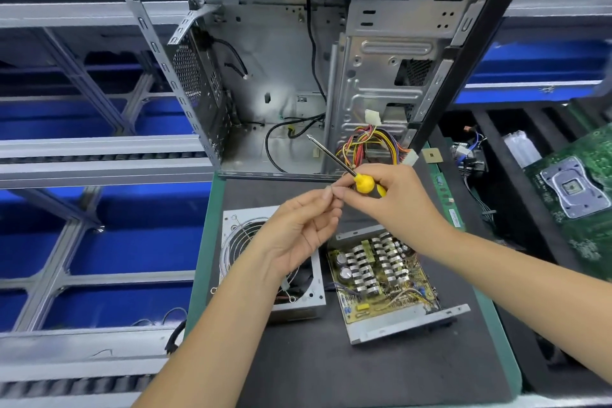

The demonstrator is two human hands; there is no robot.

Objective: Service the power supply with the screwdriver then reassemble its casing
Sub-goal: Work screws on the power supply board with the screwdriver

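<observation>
Starting at the left, the square grey metal casing cover with its round wire fan grille [238, 242] is lying flat on the dark foam mat covering the table [331, 374], partly hidden under the left forearm. Just above it the left hand [298, 232] is hovering palm-up, its fingers [331, 192] curling together at the tips as if pinching something very small — perhaps a screw, though it is too small to tell — and touching the fingertips of the other hand. To the right, the right hand [394, 195] is gripping the yellow-handled screwdriver [347, 172] around its bulbous handle, with the steel shaft pointing up and to the left toward the open grey steel computer case [298, 60] that is standing behind the mat. Below and slightly right of both hands, the open power supply tray with its yellowish circuit board and rows of silver heat-sink fins [381, 275] is sitting on the mat, its long axis running from the hands down toward the near right, well apart from the screwdriver tip. The right hand is the nearer one to the board; the cover is lying nearer the left. The judgement here is that the tip must swing down and away from the case before it can be reaching either part. Farther right, a green motherboard [576, 195] is resting in a black tray.
</observation>
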